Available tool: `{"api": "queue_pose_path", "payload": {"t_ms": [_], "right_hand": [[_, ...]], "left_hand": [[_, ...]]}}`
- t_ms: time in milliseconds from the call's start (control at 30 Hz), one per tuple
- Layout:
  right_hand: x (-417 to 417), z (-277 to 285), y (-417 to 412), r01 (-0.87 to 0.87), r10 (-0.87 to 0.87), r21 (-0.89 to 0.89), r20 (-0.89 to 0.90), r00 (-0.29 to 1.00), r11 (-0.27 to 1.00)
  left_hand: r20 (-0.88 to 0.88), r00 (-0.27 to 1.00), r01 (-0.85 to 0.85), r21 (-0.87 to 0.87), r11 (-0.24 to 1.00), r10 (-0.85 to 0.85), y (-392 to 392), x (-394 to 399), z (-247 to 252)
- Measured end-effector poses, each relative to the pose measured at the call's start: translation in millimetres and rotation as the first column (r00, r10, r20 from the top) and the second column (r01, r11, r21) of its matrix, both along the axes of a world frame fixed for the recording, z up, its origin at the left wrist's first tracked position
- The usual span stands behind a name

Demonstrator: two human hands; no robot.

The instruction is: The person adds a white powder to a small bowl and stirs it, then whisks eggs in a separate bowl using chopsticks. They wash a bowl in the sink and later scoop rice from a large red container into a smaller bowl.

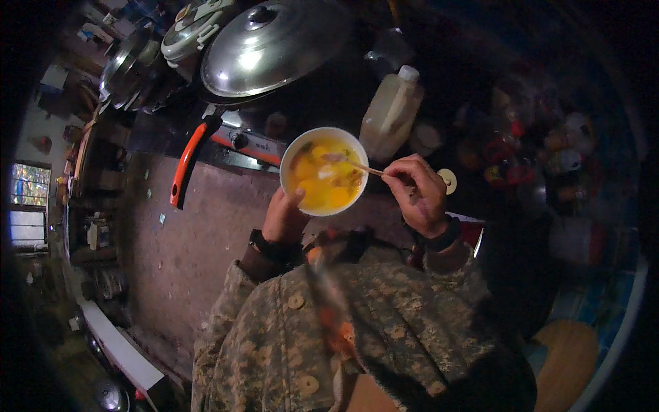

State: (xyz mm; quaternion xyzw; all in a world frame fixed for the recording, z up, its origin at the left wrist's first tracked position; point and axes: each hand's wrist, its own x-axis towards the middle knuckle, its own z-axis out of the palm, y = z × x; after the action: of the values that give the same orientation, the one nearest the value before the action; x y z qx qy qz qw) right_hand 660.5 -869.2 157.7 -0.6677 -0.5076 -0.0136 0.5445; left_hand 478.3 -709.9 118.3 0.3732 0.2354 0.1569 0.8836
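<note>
A white bowl (324, 171) of yellow egg, with several round yolks and some darker bits in it, is held up in front of my body. My left hand (282, 213) grips it from the lower left, thumb over the rim. Between the thumb and fingers of my right hand (418, 191) is a thin utensil (368, 168), perhaps a wooden spoon or chopsticks; its far end lies in the egg. A jug with a white cap (392, 114) stands just beyond the bowl's right side.
A pan with an orange handle (186, 164) and a domed metal lid (257, 56) sits beyond the bowl, over a gas stove (247, 144). A lidded container (193, 31) and metal pots (128, 69) are at the upper left. Bottles and other items at the right are dim.
</note>
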Motion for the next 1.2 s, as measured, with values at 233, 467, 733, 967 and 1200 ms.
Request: {"api": "queue_pose_path", "payload": {"t_ms": [233,467,733,967,1200], "right_hand": [[82.9,-31.3,-31.7,0.476,-0.504,-0.167,-0.318,0.803,0.864],[137.4,-130.4,-47.0,0.740,-0.718,-0.355,0.221,0.660,0.571],[136.1,-163.0,-40.3,0.709,-0.722,-0.418,0.161,0.673,0.568],[153.3,-188.2,-57.0,0.590,-0.648,-0.275,-0.405,0.645,0.759],[127.6,-130.0,-46.8,0.518,-0.426,-0.116,-0.732,0.532,0.847]], "left_hand": [[0.043,0.999,-0.018,0.065,0.998,0.015,-4.0,-3.9,9.2],[0.048,0.999,-0.020,0.058,0.998,0.018,-6.8,-5.2,12.3],[0.018,0.998,-0.062,0.050,0.997,0.061,-8.9,-6.8,13.9],[0.039,0.999,-0.034,0.025,0.999,0.033,-7.2,-3.8,4.2],[0.048,0.998,-0.033,0.017,0.999,0.032,-11.2,-3.0,9.9]]}}
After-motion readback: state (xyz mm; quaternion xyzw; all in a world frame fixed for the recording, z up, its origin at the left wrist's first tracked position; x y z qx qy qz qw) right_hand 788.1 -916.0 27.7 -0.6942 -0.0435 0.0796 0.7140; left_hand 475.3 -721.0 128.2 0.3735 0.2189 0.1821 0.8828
